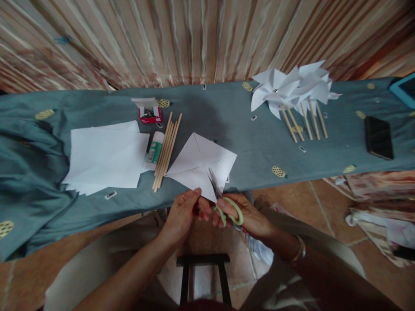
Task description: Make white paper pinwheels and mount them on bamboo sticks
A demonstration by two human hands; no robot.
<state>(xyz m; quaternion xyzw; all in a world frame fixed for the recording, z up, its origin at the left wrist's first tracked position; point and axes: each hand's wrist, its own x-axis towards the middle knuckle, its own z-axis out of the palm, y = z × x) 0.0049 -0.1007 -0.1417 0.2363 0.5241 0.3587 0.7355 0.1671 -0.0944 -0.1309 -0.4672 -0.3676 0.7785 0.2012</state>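
Both hands work at the near edge of the grey-green cloth (pixel 253 142). Left hand (pixel 181 214) pinches the near corner of a creased white paper square (pixel 199 162). Right hand (pixel 246 216) is closed through the green handles of scissors (pixel 223 203), blades parted and entering the square from that corner along a fold.

Progress, judged: finished pinwheels (pixel 292 88) on sticks lie far right of the square, so several units are done. This square is on its first visible cut; the other corner cuts, folding and mounting remain. Stock left of the square: wooden sticks (pixel 167 149) just beside it, glue stick (pixel 155 147), stack of white sheets (pixel 106 160), red pin box (pixel 149 113) behind.

Unclear: depth of cut hidden by the blades; box contents too small to read; dark phone (pixel 378 137) and blue object at far right, the latter cut off.
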